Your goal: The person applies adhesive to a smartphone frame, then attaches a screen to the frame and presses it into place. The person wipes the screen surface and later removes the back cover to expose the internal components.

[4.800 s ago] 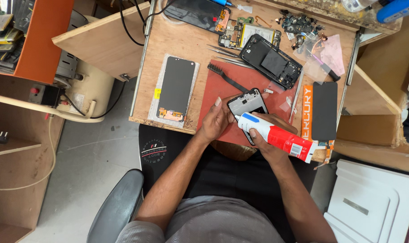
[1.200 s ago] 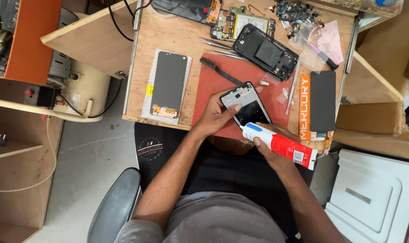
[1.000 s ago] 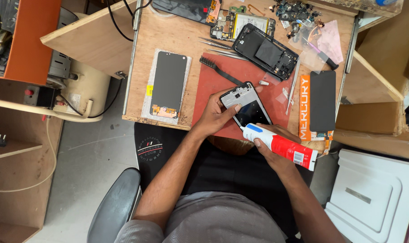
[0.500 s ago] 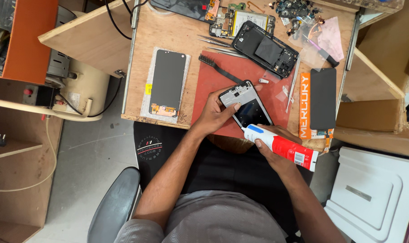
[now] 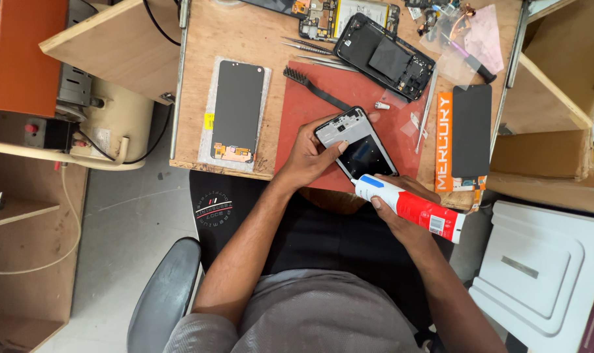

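Left hand (image 5: 310, 153) wrapped around phone frame (image 5: 356, 142) over red mat (image 5: 310, 117) on desk (image 5: 244, 26), long axis slanting from upper left to lower right. Right hand (image 5: 401, 212) closed on glue tube (image 5: 408, 208), nozzle pointing up-left, touching frame's lower end. Black brush (image 5: 313, 88) just beside.

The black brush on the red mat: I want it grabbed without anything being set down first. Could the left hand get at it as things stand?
Probably not. The left hand grips the phone frame, so its fingers are taken. The brush lies bare on the red mat just beyond, with nothing across the path.
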